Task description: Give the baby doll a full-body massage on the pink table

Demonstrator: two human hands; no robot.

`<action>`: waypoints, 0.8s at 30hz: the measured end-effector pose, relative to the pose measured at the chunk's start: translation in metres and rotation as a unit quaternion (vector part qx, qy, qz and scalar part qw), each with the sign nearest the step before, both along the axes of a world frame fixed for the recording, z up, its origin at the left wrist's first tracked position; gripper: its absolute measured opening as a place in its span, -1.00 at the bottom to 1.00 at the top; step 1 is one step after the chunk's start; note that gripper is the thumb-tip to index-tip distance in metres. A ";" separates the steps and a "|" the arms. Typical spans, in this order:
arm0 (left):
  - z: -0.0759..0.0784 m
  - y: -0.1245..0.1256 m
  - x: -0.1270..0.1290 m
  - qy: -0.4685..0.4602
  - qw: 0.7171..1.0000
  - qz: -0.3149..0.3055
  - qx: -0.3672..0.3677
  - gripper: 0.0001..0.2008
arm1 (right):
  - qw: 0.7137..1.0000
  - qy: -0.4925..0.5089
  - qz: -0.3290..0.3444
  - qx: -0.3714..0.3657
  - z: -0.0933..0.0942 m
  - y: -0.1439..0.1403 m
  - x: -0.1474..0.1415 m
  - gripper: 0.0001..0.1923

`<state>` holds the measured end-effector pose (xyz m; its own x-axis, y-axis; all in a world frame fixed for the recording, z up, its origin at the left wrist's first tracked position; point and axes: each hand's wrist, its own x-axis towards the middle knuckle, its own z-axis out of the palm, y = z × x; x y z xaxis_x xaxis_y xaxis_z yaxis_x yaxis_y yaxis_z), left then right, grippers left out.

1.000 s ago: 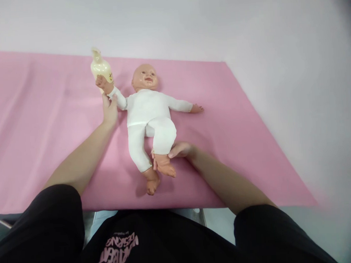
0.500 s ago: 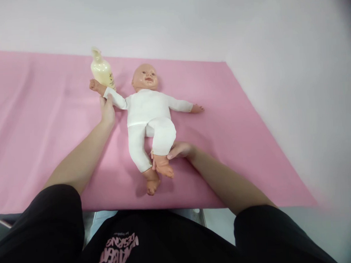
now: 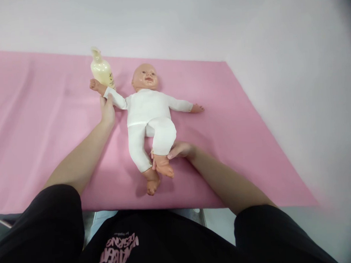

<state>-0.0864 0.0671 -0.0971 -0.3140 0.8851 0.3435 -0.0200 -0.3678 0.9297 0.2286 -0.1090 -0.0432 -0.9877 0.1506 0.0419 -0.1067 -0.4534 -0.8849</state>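
Note:
A baby doll (image 3: 148,107) with a white cloth body lies face up, its head toward the far edge. My left hand (image 3: 107,109) is closed around the doll's outstretched arm on the left, near the wrist; part of the fingers is hidden beneath it. Wrapped around the lower part of the doll's right-side leg is my right hand (image 3: 179,150), thumb on one side and fingertips showing on the other. That leg is bent and raised, while the other one stretches toward me. Behind the doll's held arm stands a pale yellow pump bottle (image 3: 101,70).
A pink cloth (image 3: 232,156) covers the table under the doll, with soft creases on its left side. The table's near edge runs just in front of my body. A pale wall or floor surface (image 3: 292,62) lies beyond the far and right edges.

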 end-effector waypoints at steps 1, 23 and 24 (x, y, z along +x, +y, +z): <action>0.001 -0.001 0.000 0.015 1.000 0.002 0.007 -0.39 | 1.000 0.001 0.002 0.000 0.000 0.000 0.000 -0.48; 0.038 -0.044 0.027 0.258 0.953 -0.057 0.148 -0.32 | 0.960 0.097 -0.248 -0.085 -0.011 0.012 0.004 -0.44; 0.041 -0.047 0.028 0.281 0.944 -0.068 0.157 -0.34 | 0.954 0.090 -0.271 -0.095 -0.011 0.014 0.004 -0.44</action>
<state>-0.0583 0.0197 -0.0564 0.1056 0.7302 0.6750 0.3779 -0.6574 0.6520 0.2327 -0.0951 -0.0539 -0.7420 0.6586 0.1249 -0.5131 -0.4382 -0.7381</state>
